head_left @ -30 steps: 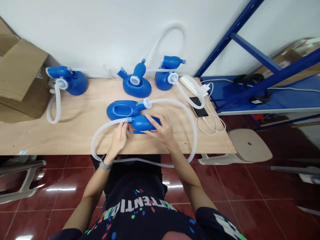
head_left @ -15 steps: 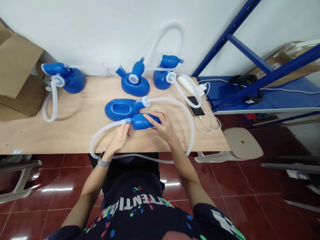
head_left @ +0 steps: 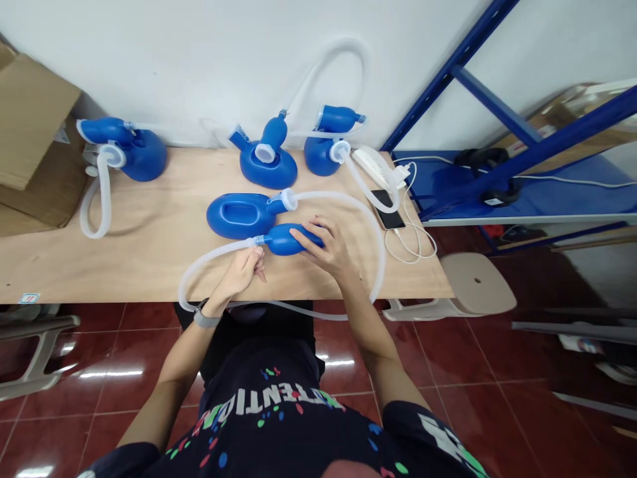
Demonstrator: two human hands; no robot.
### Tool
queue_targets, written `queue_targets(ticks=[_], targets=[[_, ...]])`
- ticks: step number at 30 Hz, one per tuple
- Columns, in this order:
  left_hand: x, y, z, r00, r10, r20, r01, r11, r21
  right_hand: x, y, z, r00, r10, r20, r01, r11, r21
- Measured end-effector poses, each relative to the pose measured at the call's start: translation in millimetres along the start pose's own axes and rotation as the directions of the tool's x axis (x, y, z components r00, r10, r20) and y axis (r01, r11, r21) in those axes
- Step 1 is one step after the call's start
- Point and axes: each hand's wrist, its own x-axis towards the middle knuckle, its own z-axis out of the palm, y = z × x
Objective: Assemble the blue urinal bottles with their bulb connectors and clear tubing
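A blue bulb-shaped piece (head_left: 284, 239) lies sideways at the table's near middle, with my right hand (head_left: 329, 251) wrapped over its right end. At its left end, a clear connector joins it to a white translucent tube (head_left: 209, 257). My left hand (head_left: 243, 271) pinches at the tube's end by this connector, thumb and index finger together. Just behind is a blue bottle (head_left: 239, 216) with a recessed handle, lying on the table. The tube loops left, passes below the table edge and curves up on the right to the bottle's white cap (head_left: 289, 200).
Blue bottles with bulb pieces and tubes stand along the wall: left (head_left: 144, 156), middle (head_left: 269, 166) and right (head_left: 322, 156). A phone (head_left: 389, 211) with white cables lies at right. A cardboard box (head_left: 44, 179) is far left; a blue rack (head_left: 478, 196) and stool (head_left: 478, 282) are right.
The blue bulb piece has turned slightly about its length, and my right hand has shifted a little on it. The fingers of my left hand show more. The whole view has moved slightly.
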Motion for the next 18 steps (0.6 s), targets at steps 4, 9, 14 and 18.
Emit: queue_targets(ticks=[4,9,14,18], targets=[[3,-2,2.8,0.999,-0.042,-0.008,0.042,0.998,-0.036,-1,1,4,1.0,-0.015,0.006,0.015,1.0,-0.005],[-4,-2,-5.1,0.998,-0.057,-0.004,0.057,0.997,0.045,-4,-3,5,0.998,0.057,0.037,-0.059,0.997,0.052],[-33,6,-24.7,0.938,0.252,-0.237,-0.064,0.799,0.597,-5,-5,2,0.982,0.166,0.092,-0.178,0.975,0.132],[-40,16,-34.2,0.839,0.506,-0.201,-0.073,0.471,0.879,6,-10,3,0.99,0.089,0.111,-0.114,0.964,0.24]])
